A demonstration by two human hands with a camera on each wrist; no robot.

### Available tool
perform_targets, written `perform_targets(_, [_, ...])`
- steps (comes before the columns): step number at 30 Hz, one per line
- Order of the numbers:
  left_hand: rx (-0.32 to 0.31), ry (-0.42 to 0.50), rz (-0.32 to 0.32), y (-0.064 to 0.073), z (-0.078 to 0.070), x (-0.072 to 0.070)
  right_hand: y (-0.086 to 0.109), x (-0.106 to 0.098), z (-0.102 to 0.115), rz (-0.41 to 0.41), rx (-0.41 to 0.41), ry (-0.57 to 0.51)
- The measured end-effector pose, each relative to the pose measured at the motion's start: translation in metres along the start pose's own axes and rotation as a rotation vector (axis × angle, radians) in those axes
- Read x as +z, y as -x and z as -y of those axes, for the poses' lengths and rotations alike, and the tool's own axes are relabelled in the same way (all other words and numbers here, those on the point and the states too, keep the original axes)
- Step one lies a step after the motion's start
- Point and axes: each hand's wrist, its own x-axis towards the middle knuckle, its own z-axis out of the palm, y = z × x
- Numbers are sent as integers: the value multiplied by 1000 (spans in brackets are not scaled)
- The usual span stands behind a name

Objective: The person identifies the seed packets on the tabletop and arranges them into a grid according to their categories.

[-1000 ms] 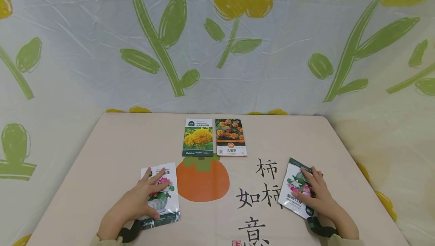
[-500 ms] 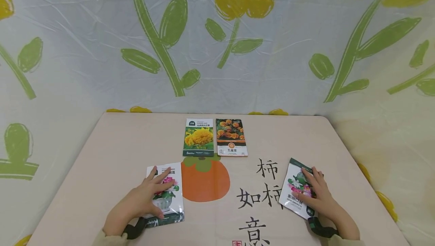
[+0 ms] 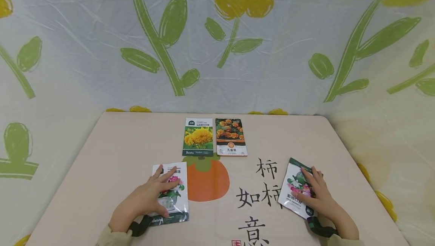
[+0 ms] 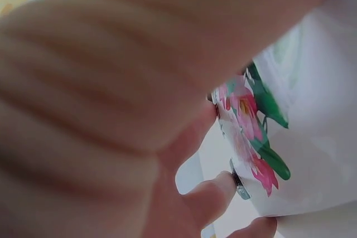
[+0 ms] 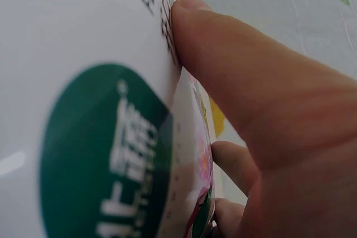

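Left lotus packet (image 3: 179,197): Lies flat, in from the left edge of the desk (image 3: 98,166), overlapping a printed persimmon (image 3: 212,182).
Left hand (image 3: 146,197): Fingers spread across that packet, not curled round it.
Right lotus packet (image 3: 295,189): Lies slanted, nearer the right edge.
Right hand (image 3: 319,197): Fingers spread, thumb touching its face.
Two flower packets: Yellow-bloom (image 3: 198,137) and orange-bloom (image 3: 231,137), side by side near the far edge's middle.
Risk: Uneven finger pressure could skew or crease either glossy packet.
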Motion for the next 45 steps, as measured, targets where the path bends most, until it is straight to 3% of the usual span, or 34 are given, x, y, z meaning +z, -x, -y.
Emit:
perform_targets(22, [45,-22,48,-16,-22,5,0,1,-3,10,3,-4])
perform_targets(45, [115,-69,101,-33,-35,11,0,1,-2,-8,-9,-8])
